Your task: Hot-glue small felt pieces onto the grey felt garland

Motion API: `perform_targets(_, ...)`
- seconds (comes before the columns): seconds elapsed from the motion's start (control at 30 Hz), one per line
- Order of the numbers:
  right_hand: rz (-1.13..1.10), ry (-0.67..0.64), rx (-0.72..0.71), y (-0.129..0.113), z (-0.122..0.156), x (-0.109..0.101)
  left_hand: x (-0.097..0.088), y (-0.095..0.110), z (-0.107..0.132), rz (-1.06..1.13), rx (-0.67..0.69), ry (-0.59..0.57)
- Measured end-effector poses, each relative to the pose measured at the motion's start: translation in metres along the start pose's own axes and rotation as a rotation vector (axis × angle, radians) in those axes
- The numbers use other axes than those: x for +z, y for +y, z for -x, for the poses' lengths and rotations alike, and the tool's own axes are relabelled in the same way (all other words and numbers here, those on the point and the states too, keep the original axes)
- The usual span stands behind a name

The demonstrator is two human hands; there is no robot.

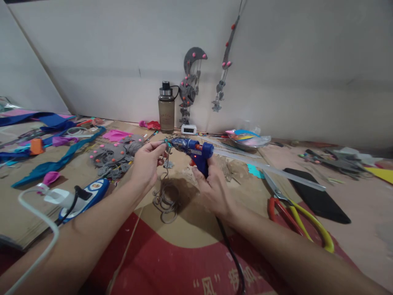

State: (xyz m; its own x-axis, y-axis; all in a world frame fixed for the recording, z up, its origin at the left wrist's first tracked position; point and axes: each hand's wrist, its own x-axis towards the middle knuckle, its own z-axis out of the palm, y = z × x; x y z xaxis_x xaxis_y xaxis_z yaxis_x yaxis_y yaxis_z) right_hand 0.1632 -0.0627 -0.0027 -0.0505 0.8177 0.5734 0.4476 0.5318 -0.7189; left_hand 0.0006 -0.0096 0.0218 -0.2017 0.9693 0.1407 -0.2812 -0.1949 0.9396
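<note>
My right hand (211, 184) is wrapped round the handle of a blue glue gun (201, 157), which points left and shows a small red light. A black cable trails from it down toward me. At the gun's nozzle, my left hand (150, 162) pinches the end of a grey cord (166, 166), with a small teal bit by the fingertips. The cord hangs down into a loose coil (168, 203) on the cardboard (190, 233). Whether the nozzle touches the cord I cannot tell.
Large red-and-yellow scissors (294, 209), a black phone-like slab (316, 194) and a clear ruler (273, 168) lie at the right. Grey felt pieces (115, 153) and a blue power strip (87, 198) lie left. A bottle (166, 108) stands by the wall.
</note>
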Motion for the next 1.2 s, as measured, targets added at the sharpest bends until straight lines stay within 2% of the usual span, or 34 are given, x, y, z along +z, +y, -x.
perform_targets(1.2, 0.028, 0.025, -0.003, -0.0013, 0.0022, 0.0018, -0.0021, -0.0029, -0.0021, -0.01, 0.01, -0.005)
